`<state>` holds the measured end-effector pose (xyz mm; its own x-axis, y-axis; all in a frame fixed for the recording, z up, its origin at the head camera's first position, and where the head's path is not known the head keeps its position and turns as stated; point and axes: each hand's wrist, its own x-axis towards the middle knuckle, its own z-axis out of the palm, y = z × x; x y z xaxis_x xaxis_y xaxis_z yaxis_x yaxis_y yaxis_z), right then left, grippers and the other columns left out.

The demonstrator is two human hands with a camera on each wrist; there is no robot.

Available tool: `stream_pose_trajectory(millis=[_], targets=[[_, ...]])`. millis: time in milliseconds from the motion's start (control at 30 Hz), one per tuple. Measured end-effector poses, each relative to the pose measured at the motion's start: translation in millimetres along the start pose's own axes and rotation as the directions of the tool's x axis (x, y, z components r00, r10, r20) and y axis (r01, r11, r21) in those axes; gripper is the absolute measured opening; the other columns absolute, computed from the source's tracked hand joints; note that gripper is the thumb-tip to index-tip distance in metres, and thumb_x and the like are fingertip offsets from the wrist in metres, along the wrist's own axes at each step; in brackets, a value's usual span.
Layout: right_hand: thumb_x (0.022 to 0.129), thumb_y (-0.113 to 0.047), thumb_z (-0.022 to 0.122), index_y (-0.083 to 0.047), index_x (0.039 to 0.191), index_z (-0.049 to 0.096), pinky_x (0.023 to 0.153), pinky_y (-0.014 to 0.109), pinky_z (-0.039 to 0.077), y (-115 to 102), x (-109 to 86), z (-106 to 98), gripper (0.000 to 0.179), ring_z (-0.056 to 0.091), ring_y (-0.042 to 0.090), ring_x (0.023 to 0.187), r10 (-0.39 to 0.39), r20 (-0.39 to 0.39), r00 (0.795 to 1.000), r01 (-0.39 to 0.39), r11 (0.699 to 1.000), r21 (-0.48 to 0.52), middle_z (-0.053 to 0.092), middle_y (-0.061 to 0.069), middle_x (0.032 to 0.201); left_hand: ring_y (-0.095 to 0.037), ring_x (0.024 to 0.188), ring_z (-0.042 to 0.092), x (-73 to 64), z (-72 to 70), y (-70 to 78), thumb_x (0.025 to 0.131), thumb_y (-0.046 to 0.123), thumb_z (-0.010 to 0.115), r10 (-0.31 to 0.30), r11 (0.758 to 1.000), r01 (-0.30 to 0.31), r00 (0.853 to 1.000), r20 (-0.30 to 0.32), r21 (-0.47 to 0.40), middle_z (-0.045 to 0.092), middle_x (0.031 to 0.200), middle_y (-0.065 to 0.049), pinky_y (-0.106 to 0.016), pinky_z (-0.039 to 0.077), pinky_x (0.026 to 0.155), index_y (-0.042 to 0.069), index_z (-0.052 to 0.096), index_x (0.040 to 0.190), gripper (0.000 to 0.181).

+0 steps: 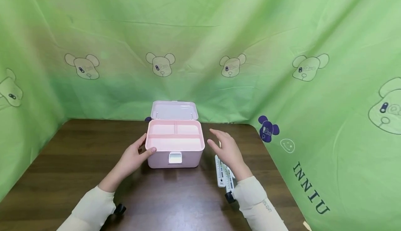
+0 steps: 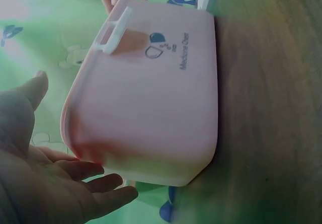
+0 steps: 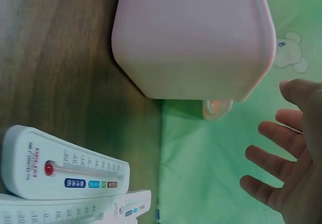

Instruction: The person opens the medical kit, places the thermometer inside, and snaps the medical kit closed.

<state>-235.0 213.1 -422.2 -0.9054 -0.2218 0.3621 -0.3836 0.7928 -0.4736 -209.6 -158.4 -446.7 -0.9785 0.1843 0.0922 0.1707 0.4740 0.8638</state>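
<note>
While the pink box [image 1: 189, 159] stands on the wooden table [image 1: 94, 147], lid [image 1: 175, 110] tipped back and divided tray [image 1: 175, 143] showing, the left hand [image 1: 130, 159] is at its left side, fingers loosely extended, though contact cannot be told for certain. Opposite, the right hand [image 1: 229, 151] hovers just beside the box, fingers relaxed and parted, near white thermometers [image 1: 220, 175]; a green curtain [image 1: 200, 43] hangs behind.

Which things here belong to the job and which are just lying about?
Likely in the job:
pink box, lid open
left hand and right hand, either side of it

Apparently just lying about:
white thermometers on the table, though possibly for use later
</note>
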Motion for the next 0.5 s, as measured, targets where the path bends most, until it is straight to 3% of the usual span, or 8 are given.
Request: stream_pose_trajectory(millis=[267, 500], targets=[[0.1, -0.034, 0.067, -0.014, 0.146, 0.059, 0.116, 0.053, 0.04, -2.4, -23.0, -10.7, 0.051, 0.051, 0.033, 0.138, 0.013, -0.049, 0.999, -0.01, 0.999, 0.046, 0.06, 0.011, 0.146, -0.046, 0.143, 0.041, -8.3, 5.2, 3.9, 0.084, 0.048, 0.083, 0.014, 0.998, -0.013, 1.0, -0.012, 0.056, 0.028, 0.166, -0.019, -0.06, 0.042, 0.113, 0.004, 0.02, 0.163, 0.111], [0.097, -0.028, 0.071, -0.011, 0.145, 0.059, 0.113, 0.056, 0.041, 4.4, -49.1, -11.9, 0.051, 0.053, 0.036, 0.135, 0.063, -0.069, 0.996, -0.058, 0.996, 0.073, 0.06, 0.014, 0.144, -0.042, 0.146, 0.039, -11.4, 8.0, -0.1, 0.084, 0.043, 0.085, 0.029, 0.997, -0.025, 0.998, -0.057, 0.072, 0.031, 0.164, -0.021, -0.06, 0.041, 0.114, 0.001, 0.022, 0.162, 0.109]])
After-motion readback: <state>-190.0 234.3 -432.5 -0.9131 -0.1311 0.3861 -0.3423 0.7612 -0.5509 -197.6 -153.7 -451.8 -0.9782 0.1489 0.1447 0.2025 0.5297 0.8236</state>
